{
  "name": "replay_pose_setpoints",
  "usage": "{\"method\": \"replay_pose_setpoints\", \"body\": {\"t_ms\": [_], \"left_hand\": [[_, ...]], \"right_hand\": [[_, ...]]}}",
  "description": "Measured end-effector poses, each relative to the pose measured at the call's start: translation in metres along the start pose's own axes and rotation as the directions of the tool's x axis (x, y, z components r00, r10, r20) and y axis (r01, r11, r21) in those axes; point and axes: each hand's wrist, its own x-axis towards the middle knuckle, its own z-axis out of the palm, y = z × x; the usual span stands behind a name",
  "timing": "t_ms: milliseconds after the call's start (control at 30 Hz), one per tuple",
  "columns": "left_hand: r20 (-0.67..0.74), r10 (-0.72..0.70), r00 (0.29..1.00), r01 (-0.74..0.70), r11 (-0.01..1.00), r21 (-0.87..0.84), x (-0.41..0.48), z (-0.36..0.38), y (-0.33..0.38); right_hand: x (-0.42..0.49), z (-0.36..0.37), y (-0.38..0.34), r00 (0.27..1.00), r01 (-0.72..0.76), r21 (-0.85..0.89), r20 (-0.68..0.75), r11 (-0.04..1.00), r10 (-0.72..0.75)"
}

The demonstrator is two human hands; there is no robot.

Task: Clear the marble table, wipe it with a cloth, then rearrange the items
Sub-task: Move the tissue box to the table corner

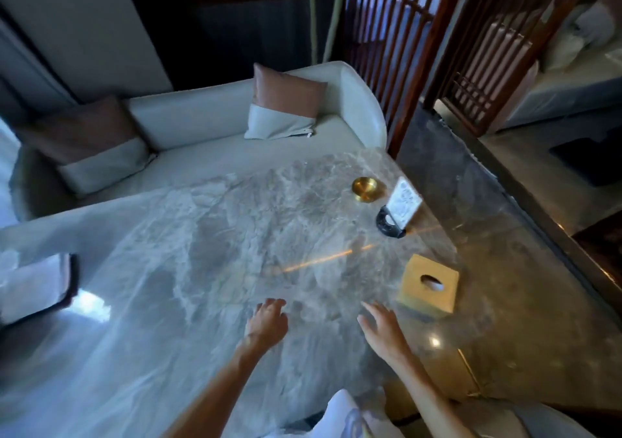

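A large grey-veined marble table [208, 252] fills the middle of the view. On its right side stand a small brass dish [364, 187], a white card in a black holder [397, 210] and a square wooden tissue box [428, 284]. My left hand [267, 323] hovers over the near part of the table, fingers curled down and holding nothing. My right hand [382, 328] is a little to its right, fingers spread, just left of the tissue box and apart from it. No cloth shows in either hand.
A cream sofa [215, 124] with two brown-and-white cushions [286, 104] runs along the table's far side. A dark wooden lattice screen [400, 34] stands at the right rear. A chair seat [33, 286] pokes in at the left edge. Polished floor lies to the right.
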Motion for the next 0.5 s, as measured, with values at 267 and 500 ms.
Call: {"method": "replay_pose_setpoints", "body": {"t_ms": [267, 500], "left_hand": [[0.036, -0.067, 0.997, 0.068, 0.998, -0.02, -0.036, -0.018, -0.074], [-0.02, -0.147, 0.989, 0.144, 0.986, -0.085, -0.041, -0.031, -0.1]], "right_hand": [[-0.016, 0.055, -0.059, 0.991, -0.02, 0.052, 0.13, 0.998, 0.013], [0.017, 0.046, -0.088, 0.976, -0.01, 0.046, 0.218, 0.999, 0.0]]}}
